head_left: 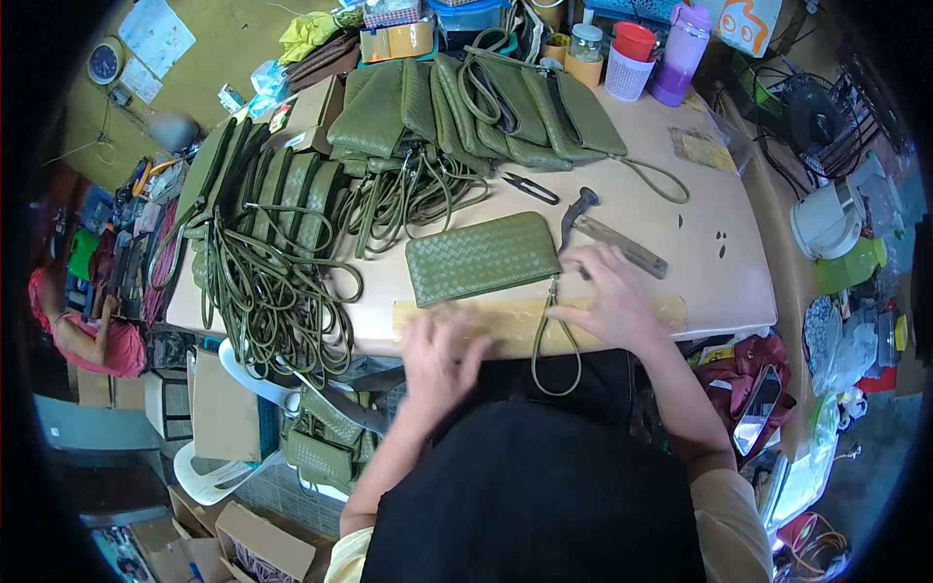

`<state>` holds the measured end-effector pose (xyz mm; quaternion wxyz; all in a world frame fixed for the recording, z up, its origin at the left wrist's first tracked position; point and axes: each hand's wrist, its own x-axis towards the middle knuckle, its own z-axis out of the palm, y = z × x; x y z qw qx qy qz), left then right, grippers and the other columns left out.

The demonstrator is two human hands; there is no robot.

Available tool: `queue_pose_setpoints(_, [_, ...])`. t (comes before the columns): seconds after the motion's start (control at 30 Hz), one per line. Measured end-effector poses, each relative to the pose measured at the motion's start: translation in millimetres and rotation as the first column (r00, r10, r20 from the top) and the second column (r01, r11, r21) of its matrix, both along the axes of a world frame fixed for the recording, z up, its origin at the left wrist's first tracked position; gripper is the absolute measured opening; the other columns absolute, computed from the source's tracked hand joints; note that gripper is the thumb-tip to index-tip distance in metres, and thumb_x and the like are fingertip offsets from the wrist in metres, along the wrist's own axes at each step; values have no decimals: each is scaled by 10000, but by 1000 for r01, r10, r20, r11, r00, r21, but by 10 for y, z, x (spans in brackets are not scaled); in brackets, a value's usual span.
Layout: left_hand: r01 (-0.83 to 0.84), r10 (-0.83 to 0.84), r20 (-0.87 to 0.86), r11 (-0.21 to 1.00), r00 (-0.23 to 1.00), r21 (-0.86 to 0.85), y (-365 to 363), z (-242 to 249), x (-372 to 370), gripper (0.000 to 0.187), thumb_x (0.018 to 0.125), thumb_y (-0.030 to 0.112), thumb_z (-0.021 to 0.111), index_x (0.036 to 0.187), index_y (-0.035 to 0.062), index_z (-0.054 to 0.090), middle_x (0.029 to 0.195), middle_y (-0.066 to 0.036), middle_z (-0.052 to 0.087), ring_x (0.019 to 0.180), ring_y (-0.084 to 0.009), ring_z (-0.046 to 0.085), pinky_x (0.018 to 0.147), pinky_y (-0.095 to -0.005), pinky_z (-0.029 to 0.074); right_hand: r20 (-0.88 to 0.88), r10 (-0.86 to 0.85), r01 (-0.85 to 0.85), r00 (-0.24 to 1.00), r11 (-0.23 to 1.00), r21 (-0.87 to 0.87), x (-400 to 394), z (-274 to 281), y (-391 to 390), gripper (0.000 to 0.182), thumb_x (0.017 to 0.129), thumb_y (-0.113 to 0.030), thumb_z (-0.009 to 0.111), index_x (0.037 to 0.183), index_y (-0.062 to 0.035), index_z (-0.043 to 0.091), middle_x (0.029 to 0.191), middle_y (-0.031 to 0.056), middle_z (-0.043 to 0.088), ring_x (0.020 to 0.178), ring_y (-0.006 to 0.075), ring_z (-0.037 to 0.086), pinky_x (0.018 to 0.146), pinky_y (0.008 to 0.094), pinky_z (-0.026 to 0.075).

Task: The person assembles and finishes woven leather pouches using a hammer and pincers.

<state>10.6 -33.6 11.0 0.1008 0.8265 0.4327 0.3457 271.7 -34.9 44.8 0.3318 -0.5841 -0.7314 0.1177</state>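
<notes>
- The left hand, blurred, lies on the table edge just below the green woven pouch; its finger state cannot be told.
- The right hand, fingers spread flat, rests right of the pouch beside its wrist strap.
- Behind the pouch lie black snips and stacked green pouches.
</notes>
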Motion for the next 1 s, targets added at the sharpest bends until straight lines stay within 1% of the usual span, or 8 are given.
queue_pose_setpoints(0.07, [-138,151,-90,980,984,141,330,149,7,489,723,202,771,1176,85,629,1170,-154,606,1151,-355,494,995,-478,393,88,-17,11,996,997,74,-107,-312,221,308,732,-219,758,916,-49,580,921,124,536,970,315,521,845,432,426])
queue_pose_setpoints(0.2, [16,-10,-90,998,996,58,747,-212,-210,357,739,167,746,1076,68,685,1122,-107,637,1064,-331,537,947,-422,434,305,114,-134,946,990,45,-169,-457,552,222,759,-239,730,826,-47,640,900,98,554,954,296,521,827,415,422])
queue_pose_setpoints(0.27, [15,-45,-135,976,990,-219,702,-203,-261,238,771,169,733,967,38,702,992,-105,664,953,-305,597,836,-381,482,396,199,-218,897,976,4,-168,-287,486,208,777,-241,713,765,-44,647,893,90,559,927,295,527,794,406,426])
queue_pose_setpoints(0.43, [207,-58,301,847,952,-490,436,-107,-297,129,771,41,727,883,-6,686,888,-100,665,849,-226,633,766,-321,491,140,277,-225,950,925,-306,-21,-295,198,208,833,-245,650,765,-49,664,793,107,578,851,300,568,779,428,444])
queue_pose_setpoints(0.57, [295,-172,296,845,940,-446,506,-90,-362,155,805,20,693,956,-6,671,914,-99,676,842,-188,635,765,-307,496,119,275,-220,954,913,-342,-25,-231,271,218,852,-229,636,751,-38,664,765,125,579,827,321,576,753,447,453])
queue_pose_setpoints(0.63, [316,59,488,693,871,-648,486,-169,-277,282,829,-15,650,1107,-22,606,905,-70,660,868,-131,607,806,-271,480,117,292,-226,949,891,-394,12,-198,301,199,870,-218,618,849,-25,659,785,129,578,834,318,587,787,438,460])
queue_pose_setpoints(0.83, [235,65,403,725,913,-648,561,-276,-289,344,833,29,654,1154,33,529,803,-64,686,739,-123,613,717,-271,473,-498,113,-290,860,911,-294,-324,-38,354,267,815,-70,661,1058,-12,569,886,103,604,818,276,597,814,349,474])
queue_pose_setpoints(1.0, [228,62,395,730,916,-644,604,-263,-305,322,811,58,678,1088,49,513,783,-79,681,704,-153,608,692,-286,467,-298,357,-430,886,873,-233,-724,-283,468,214,732,1,715,909,-3,595,927,118,624,826,281,613,756,346,487])
